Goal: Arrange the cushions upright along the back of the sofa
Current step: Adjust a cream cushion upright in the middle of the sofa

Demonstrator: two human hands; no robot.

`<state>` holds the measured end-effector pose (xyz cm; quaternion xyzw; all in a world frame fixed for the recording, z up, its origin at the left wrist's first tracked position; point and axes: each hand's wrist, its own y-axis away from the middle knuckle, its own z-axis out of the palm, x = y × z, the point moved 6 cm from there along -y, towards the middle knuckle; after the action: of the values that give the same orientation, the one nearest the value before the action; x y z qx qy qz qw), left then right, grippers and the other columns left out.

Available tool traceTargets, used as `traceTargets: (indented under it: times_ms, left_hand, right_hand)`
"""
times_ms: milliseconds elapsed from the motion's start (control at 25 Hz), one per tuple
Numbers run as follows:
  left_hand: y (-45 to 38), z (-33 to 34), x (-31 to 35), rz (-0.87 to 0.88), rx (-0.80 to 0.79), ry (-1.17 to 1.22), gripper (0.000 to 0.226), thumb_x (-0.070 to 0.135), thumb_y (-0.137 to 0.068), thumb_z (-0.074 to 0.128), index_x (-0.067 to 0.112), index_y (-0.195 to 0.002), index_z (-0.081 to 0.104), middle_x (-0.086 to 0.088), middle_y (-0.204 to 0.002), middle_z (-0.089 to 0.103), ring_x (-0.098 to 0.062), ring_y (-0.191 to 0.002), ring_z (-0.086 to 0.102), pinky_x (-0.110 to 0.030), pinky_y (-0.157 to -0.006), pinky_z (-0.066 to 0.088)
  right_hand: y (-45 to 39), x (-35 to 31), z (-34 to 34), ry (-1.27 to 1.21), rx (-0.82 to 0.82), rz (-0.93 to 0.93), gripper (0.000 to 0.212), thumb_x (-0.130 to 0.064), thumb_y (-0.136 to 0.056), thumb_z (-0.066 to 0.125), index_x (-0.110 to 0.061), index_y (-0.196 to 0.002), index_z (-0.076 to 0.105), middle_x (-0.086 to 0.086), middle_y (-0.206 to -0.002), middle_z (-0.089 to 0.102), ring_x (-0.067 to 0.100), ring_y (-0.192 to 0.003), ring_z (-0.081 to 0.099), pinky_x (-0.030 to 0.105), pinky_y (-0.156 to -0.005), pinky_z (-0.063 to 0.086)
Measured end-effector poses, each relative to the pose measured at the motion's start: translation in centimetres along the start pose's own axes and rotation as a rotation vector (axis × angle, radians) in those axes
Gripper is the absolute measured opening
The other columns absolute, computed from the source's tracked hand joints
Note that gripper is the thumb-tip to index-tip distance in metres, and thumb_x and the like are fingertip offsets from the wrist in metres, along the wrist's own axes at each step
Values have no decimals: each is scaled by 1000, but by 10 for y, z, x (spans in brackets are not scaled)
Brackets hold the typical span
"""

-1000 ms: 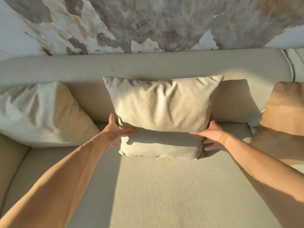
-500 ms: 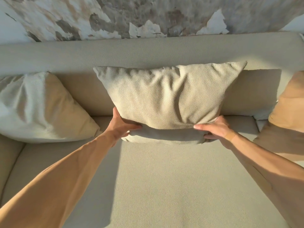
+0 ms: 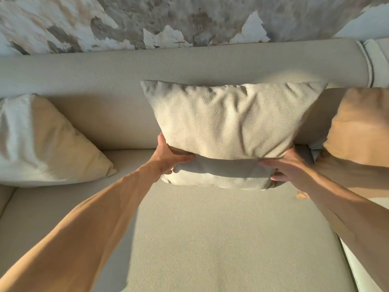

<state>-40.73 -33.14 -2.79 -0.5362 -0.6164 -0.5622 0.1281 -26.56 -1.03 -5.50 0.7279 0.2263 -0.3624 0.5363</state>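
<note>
I have the middle cushion point(image 3: 231, 131) at frame centre, upright against the sofa point(image 3: 189, 239) backrest, its lower edge folded onto the seat. My left hand point(image 3: 168, 159) and right hand point(image 3: 288, 167) clamp its 2 bottom corners, fingers closed on the fabric. A left cushion point(image 3: 42, 144) leans at mid left, an orange-lit cushion point(image 3: 362, 127) at right. Peeling wall point(image 3: 189, 17) fills the top

Middle cushion point(image 3: 231, 127) against sofa back point(image 3: 126, 68), between two cushions.
</note>
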Motion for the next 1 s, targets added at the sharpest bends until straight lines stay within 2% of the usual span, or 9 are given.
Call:
traceTargets:
  times_ms: [120,280,360,440,520,640,800,840,1000]
  left_hand:
    - [10,1,-4,-8,34,-21,96,33,-67,89,34,-136,23,6,-123,54,-9,-96,58,-49,-81,58]
    - [13,1,-7,-41,41,-7,98,38,-67,89,34,-137,21,5,-125,55,-8,-92,56,-47,-80,55]
    - [11,2,-6,-39,38,-46,101,44,-65,88,32,-140,20,4,-129,54,-14,-99,58,-40,-75,54]
    - [8,1,-7,-32,72,-104,106,50,-63,87,30,-142,19,1,-134,54,-23,-111,57,-39,-80,53]
    - [7,2,-9,-4,91,-155,110,55,-62,86,28,-143,18,-3,-136,53,-27,-117,56,-42,-87,54]
    - [2,-1,-8,7,102,-151,108,51,-66,85,24,-146,17,-5,-137,53,-27,-118,56,-28,-67,51]
    - [1,0,-12,4,70,-127,111,51,-68,84,27,-149,11,-4,-142,49,-26,-124,51,-30,-80,48]
    - [2,0,-13,13,66,-119,113,53,-68,83,28,-149,9,-5,-144,47,-26,-126,50,-27,-78,46]
    - [2,-17,-19,40,130,-110,115,56,-68,82,32,-151,6,-3,-148,44,-26,-132,47,-35,-97,45]
  right_hand:
    - [-2,1,2,-25,-22,-2,101,-22,-54,95,-26,-139,40,-4,-128,63,21,-119,58,51,-87,53]
    - [-11,-5,4,78,-31,44,131,-49,-12,97,-30,-133,51,-4,-128,62,20,-115,59,42,-71,60]
    - [-17,-3,-1,78,-18,43,134,-51,-8,96,-28,-132,53,-5,-130,61,19,-116,59,39,-67,59]
    - [-17,-3,-3,68,0,44,130,-52,-9,97,-26,-129,53,-4,-130,61,19,-115,60,42,-72,60]
    - [-15,-3,-5,57,23,27,122,-53,-11,95,-25,-122,54,-2,-127,61,19,-113,61,46,-76,60]
    - [-11,-3,-4,91,95,20,115,-59,-15,93,-17,-116,54,5,-123,61,21,-106,64,45,-77,61]
    - [-8,-8,2,112,114,3,54,-33,-57,92,-21,-98,58,6,-119,62,22,-103,64,48,-82,59]
    - [-9,-9,2,103,112,6,51,-30,-59,92,-21,-99,62,5,-119,64,21,-104,64,47,-82,59]
    - [-6,-2,18,128,73,43,103,-58,-29,93,-12,-115,62,6,-118,65,21,-102,67,44,-74,62]
